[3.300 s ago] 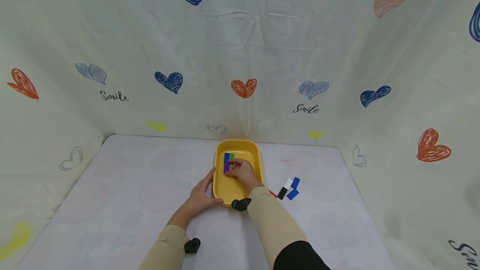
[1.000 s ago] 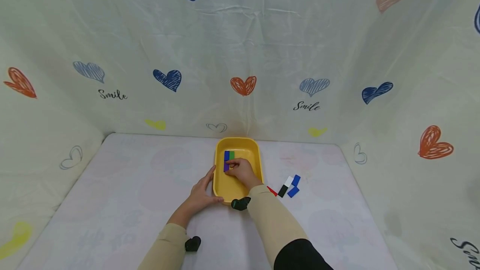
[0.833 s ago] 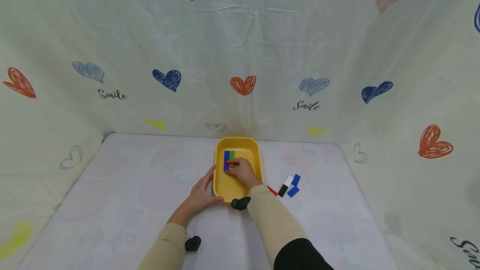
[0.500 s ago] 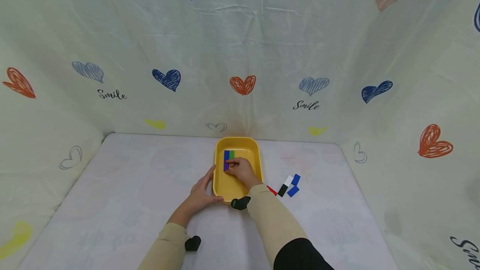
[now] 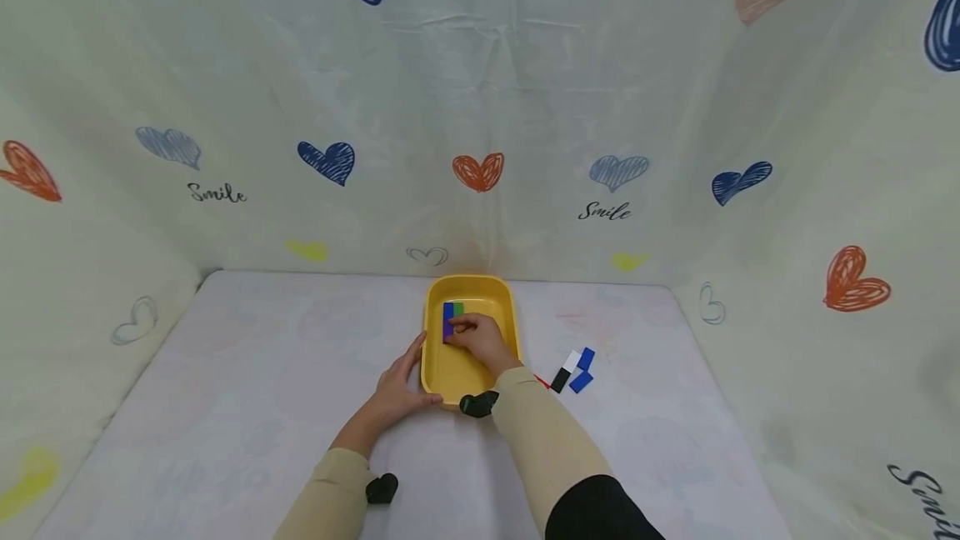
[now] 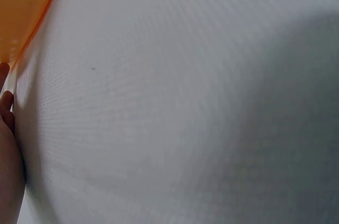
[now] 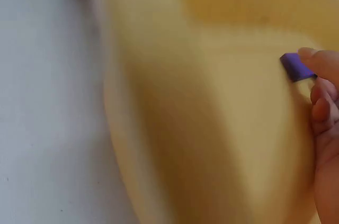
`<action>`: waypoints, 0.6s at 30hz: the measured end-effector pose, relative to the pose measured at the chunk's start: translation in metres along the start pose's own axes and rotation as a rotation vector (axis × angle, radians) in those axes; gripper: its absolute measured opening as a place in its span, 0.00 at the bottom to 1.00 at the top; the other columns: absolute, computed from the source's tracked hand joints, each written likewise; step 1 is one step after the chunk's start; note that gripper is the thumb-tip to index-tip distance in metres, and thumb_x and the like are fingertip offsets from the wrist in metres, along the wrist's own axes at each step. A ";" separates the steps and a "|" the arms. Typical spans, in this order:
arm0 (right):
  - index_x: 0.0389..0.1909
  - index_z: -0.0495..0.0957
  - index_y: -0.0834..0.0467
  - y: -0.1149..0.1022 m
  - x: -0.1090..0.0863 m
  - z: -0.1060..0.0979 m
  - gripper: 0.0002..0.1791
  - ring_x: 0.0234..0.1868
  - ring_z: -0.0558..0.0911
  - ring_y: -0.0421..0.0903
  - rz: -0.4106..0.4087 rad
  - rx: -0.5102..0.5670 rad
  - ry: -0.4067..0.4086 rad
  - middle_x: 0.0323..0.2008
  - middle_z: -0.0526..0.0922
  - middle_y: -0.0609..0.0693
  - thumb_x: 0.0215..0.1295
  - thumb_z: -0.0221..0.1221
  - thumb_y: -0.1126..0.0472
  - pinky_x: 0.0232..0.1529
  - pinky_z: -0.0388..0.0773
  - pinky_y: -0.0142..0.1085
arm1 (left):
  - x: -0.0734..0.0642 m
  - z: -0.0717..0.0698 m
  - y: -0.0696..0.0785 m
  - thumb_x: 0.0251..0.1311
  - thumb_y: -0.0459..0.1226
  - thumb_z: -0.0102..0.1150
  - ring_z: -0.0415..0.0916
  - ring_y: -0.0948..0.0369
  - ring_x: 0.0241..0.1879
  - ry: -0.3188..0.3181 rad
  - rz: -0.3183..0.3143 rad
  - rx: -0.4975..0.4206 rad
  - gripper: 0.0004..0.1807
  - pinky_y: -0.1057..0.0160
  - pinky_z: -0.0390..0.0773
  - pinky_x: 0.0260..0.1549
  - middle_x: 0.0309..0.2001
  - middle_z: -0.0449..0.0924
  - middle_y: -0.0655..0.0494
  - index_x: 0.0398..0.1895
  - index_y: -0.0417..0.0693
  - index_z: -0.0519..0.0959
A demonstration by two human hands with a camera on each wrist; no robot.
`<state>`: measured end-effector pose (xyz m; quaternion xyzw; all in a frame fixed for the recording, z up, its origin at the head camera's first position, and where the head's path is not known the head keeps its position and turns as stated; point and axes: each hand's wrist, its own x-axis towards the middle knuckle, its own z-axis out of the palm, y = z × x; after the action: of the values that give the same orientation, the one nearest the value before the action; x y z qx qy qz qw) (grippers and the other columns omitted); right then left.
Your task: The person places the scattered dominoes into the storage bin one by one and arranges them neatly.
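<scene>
A yellow tray (image 5: pixel 450 377) stands on the table, its long side running away from me. In it a blue block (image 5: pixel 447 310) and a purple block (image 5: pixel 447 331) form a line, with a green block (image 5: pixel 459 307) beside the blue one. My right hand (image 5: pixel 483 342) reaches over the tray and pinches the purple block, its thumb at the near end; the right wrist view shows the thumb on the purple block (image 7: pixel 296 66). The palm side hides part of the green block's surroundings. My left hand (image 5: pixel 393 392) rests with extended fingers against the tray's left side.
Right of the tray lie a white block (image 5: pixel 572 360), a black block (image 5: pixel 560 380), two blue blocks (image 5: pixel 581 382) and a red piece (image 5: pixel 542 381), partly hidden by the right sleeve (image 5: pixel 551 432). A heart-printed curtain (image 5: pixel 480 107) closes off the table's back and sides.
The head view has shifted slightly. Both hands keep their places at the tray, and the blocks lie as before.
</scene>
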<state>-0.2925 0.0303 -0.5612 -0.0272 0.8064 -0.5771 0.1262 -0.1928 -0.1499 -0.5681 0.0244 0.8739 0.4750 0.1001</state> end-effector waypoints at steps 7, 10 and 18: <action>0.51 0.80 0.64 -0.011 -0.001 -0.005 0.20 0.37 0.77 0.45 -0.004 0.118 0.069 0.39 0.79 0.51 0.58 0.68 0.66 0.41 0.79 0.33 | -0.002 -0.002 0.001 0.42 0.54 0.77 0.49 0.40 0.71 0.012 -0.010 0.009 0.63 0.30 0.49 0.63 0.72 0.59 0.44 0.78 0.65 0.45; 0.53 0.79 0.65 -0.016 -0.004 -0.009 0.22 0.36 0.79 0.45 -0.049 0.104 0.083 0.41 0.80 0.53 0.57 0.69 0.65 0.38 0.79 0.33 | -0.001 -0.003 0.001 0.42 0.53 0.77 0.49 0.40 0.71 0.015 -0.016 -0.003 0.63 0.31 0.48 0.63 0.72 0.59 0.44 0.78 0.65 0.45; 0.56 0.78 0.63 -0.032 -0.028 -0.031 0.23 0.37 0.79 0.45 -0.084 0.100 0.096 0.44 0.80 0.53 0.59 0.68 0.63 0.40 0.79 0.32 | -0.001 0.002 0.003 0.40 0.55 0.77 0.48 0.41 0.72 0.000 -0.035 -0.024 0.64 0.30 0.48 0.63 0.72 0.58 0.44 0.78 0.65 0.45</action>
<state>-0.2761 0.0538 -0.5165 -0.0272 0.7798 -0.6221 0.0645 -0.1915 -0.1466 -0.5661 0.0078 0.8684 0.4836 0.1090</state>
